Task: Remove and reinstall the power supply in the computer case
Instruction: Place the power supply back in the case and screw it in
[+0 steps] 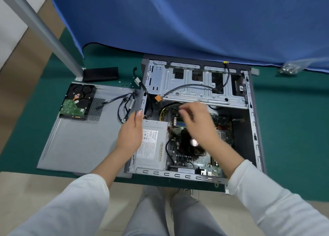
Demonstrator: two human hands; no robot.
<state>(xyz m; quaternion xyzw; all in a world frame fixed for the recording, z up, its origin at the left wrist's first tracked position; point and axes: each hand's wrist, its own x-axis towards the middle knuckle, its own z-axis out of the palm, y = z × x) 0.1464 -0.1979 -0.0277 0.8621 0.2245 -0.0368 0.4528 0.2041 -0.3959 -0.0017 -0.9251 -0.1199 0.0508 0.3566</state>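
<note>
The open computer case (252,121) lies on its side on a green mat. The silver power supply (154,146) with a white label sits in the case's near left corner. My left hand (130,130) rests flat against the case's left wall beside the power supply, fingers straight, holding nothing. My right hand (195,118) hovers over the motherboard (197,161), blurred, fingers pinched near the black and yellow cables (166,107) that run from the power supply. Whether it grips a connector is unclear.
The removed side panel (78,143) lies left of the case with a hard drive (77,102) and loose black cables (124,107) on it. Small screws (124,83) and a black box (100,74) sit behind. A blue cloth (178,22) hangs at the back; a metal post (44,30) stands far left.
</note>
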